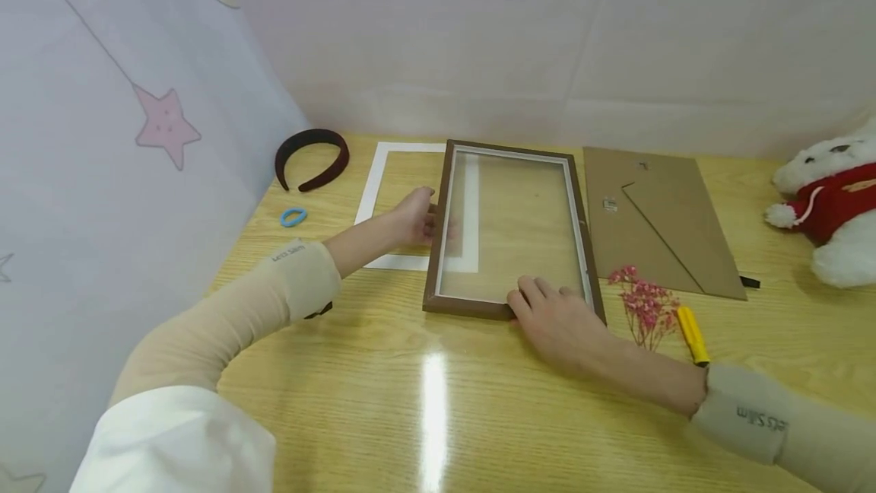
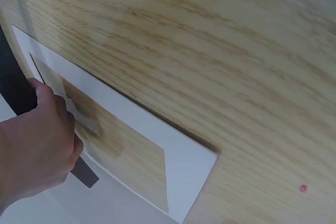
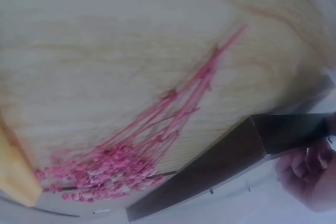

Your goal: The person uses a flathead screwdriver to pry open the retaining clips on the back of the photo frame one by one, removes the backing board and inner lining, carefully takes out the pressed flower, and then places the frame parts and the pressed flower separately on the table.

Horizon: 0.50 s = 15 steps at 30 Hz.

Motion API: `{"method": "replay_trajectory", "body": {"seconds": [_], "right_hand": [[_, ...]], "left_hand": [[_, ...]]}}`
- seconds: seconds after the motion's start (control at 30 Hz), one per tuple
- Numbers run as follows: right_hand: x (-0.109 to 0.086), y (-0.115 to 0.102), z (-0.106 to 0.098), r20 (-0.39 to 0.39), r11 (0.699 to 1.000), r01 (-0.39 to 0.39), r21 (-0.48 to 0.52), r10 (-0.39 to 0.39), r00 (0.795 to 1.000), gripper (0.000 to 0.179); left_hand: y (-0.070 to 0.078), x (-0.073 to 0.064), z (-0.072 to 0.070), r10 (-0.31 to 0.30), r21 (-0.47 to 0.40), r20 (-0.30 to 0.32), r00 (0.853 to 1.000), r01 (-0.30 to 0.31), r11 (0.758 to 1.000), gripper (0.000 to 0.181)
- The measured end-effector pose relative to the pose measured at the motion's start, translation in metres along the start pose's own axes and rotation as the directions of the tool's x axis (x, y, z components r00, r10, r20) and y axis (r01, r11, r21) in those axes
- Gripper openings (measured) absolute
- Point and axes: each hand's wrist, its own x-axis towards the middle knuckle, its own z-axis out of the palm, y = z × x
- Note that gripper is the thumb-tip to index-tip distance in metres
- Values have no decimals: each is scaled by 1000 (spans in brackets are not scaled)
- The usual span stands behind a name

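A brown picture frame (image 1: 513, 310) with a clear pane is tilted, its left side raised above the table. My left hand (image 1: 414, 217) grips that left side, and in the left wrist view the fingers of the left hand (image 2: 44, 140) curl round the dark edge. At the near edge, close to the right corner, my right hand (image 1: 557, 322) holds the frame, with fingertips over the pane. A white mat board (image 1: 369, 189) with a rectangular opening lies on the table, partly beneath the frame and visible through its pane.
Right of the frame lie a brown backing board (image 1: 650, 227), pink dried flowers (image 1: 643, 306) and a yellow-handled tool (image 1: 693, 335). A white plush bear (image 1: 835, 249) sits far right. A dark headband (image 1: 311, 135) and a blue hair tie (image 1: 293, 217) lie at the left.
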Motion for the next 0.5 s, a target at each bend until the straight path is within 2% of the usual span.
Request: {"method": "replay_trajectory", "body": {"seconds": [0.1, 0.23, 0.33, 0.5], "right_hand": [[4, 0, -5, 15, 991, -88, 96, 87, 996, 29], [11, 4, -8, -53, 960, -156, 233, 172, 984, 32], [17, 5, -9, -92, 949, -170, 264, 200, 975, 35], [24, 5, -10, -99, 949, -175, 263, 207, 973, 41]], "left_hand": [[0, -1, -3, -3, 27, 15, 1000, 3, 1000, 53], [0, -2, -4, 9, 39, 19, 1000, -10, 999, 50], [-1, -2, -2, 28, 32, 6, 1000, -28, 999, 48], [-7, -4, 5, 65, 7, -12, 998, -65, 998, 50]]}}
